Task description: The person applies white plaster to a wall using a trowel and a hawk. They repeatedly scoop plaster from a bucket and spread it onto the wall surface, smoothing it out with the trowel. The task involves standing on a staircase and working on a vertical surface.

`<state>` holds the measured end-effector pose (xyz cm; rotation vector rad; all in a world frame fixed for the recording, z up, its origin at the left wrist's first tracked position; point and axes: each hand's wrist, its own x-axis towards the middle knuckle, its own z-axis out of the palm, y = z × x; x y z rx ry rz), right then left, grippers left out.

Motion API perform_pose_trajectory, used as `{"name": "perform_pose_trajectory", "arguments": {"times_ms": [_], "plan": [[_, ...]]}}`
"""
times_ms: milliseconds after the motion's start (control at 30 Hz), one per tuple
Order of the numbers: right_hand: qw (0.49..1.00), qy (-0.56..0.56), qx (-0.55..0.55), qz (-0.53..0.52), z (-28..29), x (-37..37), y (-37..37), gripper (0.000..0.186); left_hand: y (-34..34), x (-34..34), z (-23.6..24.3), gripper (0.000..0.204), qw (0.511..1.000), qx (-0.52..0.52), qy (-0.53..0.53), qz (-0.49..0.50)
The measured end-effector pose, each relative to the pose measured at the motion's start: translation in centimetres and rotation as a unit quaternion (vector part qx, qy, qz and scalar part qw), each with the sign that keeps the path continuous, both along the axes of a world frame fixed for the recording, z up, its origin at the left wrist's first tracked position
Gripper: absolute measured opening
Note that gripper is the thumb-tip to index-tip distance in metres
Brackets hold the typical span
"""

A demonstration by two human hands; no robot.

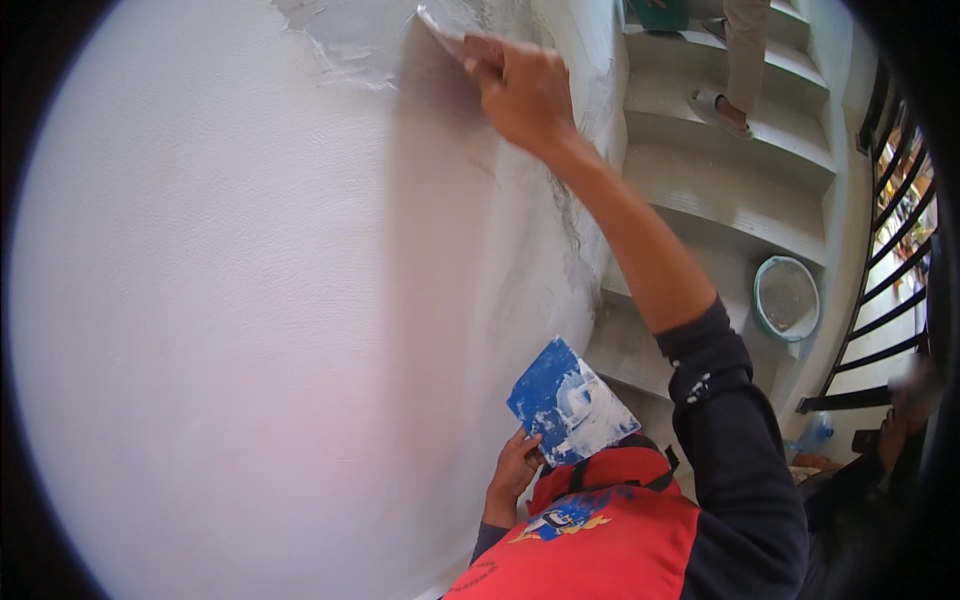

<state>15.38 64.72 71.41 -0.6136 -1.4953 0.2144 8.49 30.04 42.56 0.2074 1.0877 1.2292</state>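
Observation:
My right hand [525, 95] is raised to the upper wall, fingers closed on a metal putty knife [445, 35] whose edge touches a grey patch of rough plaster [350, 45]. The pale textured wall [220, 300] fills the left side of the view. Low in the view, my left hand [515, 465] grips a blue rectangular board [560, 400] by its lower left edge; white compound is smeared over much of the board's face. My red top with dark sleeves shows below it.
Concrete stairs [720, 175] run along the right, holding a pale bucket [786, 298] and a green container [660, 12]. A person's slippered foot [722, 112] stands higher up. A black railing [890, 270] borders them; another person [880, 460] is at lower right, beside a plastic bottle [818, 432].

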Motion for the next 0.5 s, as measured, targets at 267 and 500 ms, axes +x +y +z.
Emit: {"name": "perform_pose_trajectory", "arguments": {"times_ms": [267, 500], "plan": [[0.988, 0.006, -0.023, 0.153, -5.2, -1.2, -8.3, 0.019, -0.2, -1.1, 0.4, 0.034, 0.999, -0.013, -0.019, -0.033], [1.0, 0.017, 0.016, 0.01, -5.5, -3.2, -1.6, 0.035, 0.5, -1.1, 0.3, 0.035, 0.998, -0.024, 0.017, -0.05]]}}
